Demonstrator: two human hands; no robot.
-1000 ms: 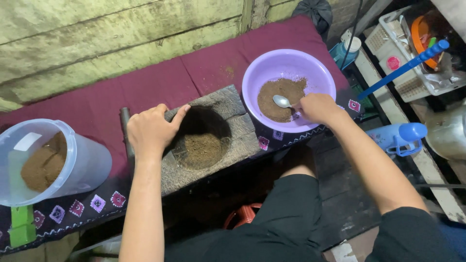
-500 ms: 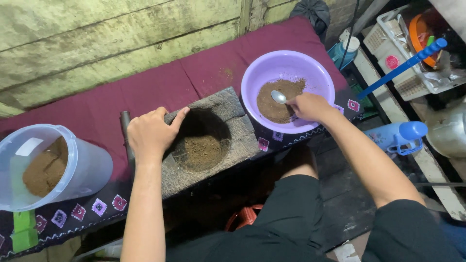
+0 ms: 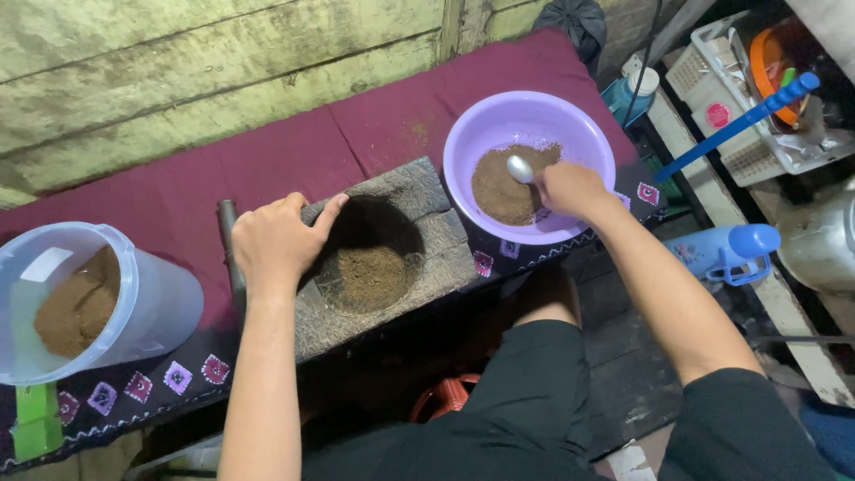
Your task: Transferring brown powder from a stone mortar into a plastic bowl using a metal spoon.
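Observation:
My left hand (image 3: 278, 239) grips the left rim of a dark stone mortar block (image 3: 405, 191), whose round hollow holds brown powder (image 3: 363, 276). My right hand (image 3: 570, 190) holds a metal spoon (image 3: 519, 168), its bowl resting on the brown powder (image 3: 499, 189) inside a purple plastic bowl (image 3: 499, 120). The spoon's handle is hidden in my fingers. The bowl sits right of the mortar on a maroon cloth.
A clear plastic jug (image 3: 134, 298) with brown powder lies tilted at the left. A dark rod (image 3: 230, 218) lies behind my left hand. At right stand a blue bottle (image 3: 730, 254), a blue-handled tool (image 3: 739, 120), a white crate (image 3: 712, 62) and a metal pot (image 3: 824, 240).
My right hand has shifted the spoon slightly across the powder in the purple bowl. My left hand stays on the mortar.

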